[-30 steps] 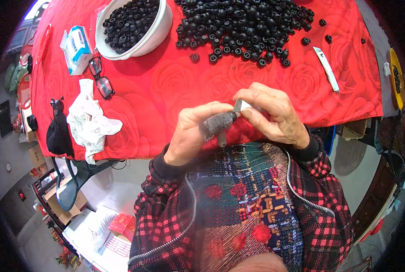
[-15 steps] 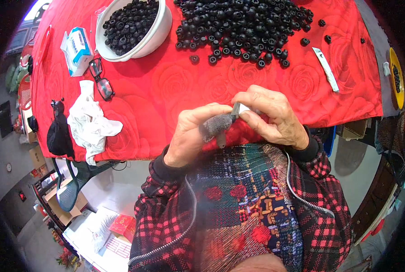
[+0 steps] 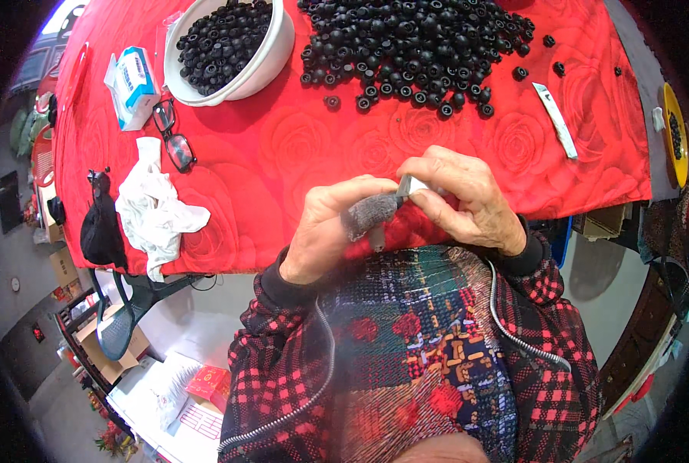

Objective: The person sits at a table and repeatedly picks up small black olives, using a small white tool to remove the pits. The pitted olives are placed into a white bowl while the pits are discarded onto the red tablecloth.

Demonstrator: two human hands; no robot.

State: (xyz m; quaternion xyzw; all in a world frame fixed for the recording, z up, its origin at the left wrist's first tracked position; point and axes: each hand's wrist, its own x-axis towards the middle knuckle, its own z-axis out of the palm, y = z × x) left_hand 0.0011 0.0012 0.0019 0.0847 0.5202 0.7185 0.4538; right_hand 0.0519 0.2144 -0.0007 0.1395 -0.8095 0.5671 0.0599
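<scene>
My left hand [image 3: 321, 224] is closed around a grey fuzzy wrap [image 3: 372, 214], held just above the table's near edge. From the wrap's right end sticks a flat, grey, metal-looking piece [image 3: 404, 187]. My right hand [image 3: 468, 197] pinches a small white piece [image 3: 416, 185] between thumb and forefinger, right against that flat piece. The fingers hide most of the white piece, so its kind cannot be made out. Beyond both hands lies a big heap of small round black caps [image 3: 406, 50] on the red rose-patterned tablecloth [image 3: 298, 143].
At the far left a white bowl [image 3: 279, 62] holds more black caps. Near it are a tissue pack [image 3: 134, 85], eyeglasses [image 3: 176, 139], a crumpled white cloth [image 3: 155, 204] and a black pouch-like thing [image 3: 101, 228]. A thin white packet [image 3: 555, 119] lies right; a yellow tray [image 3: 670, 104] stands farther right.
Both hands keep almost the same place and grip. The table things appear shifted very slightly in the picture.
</scene>
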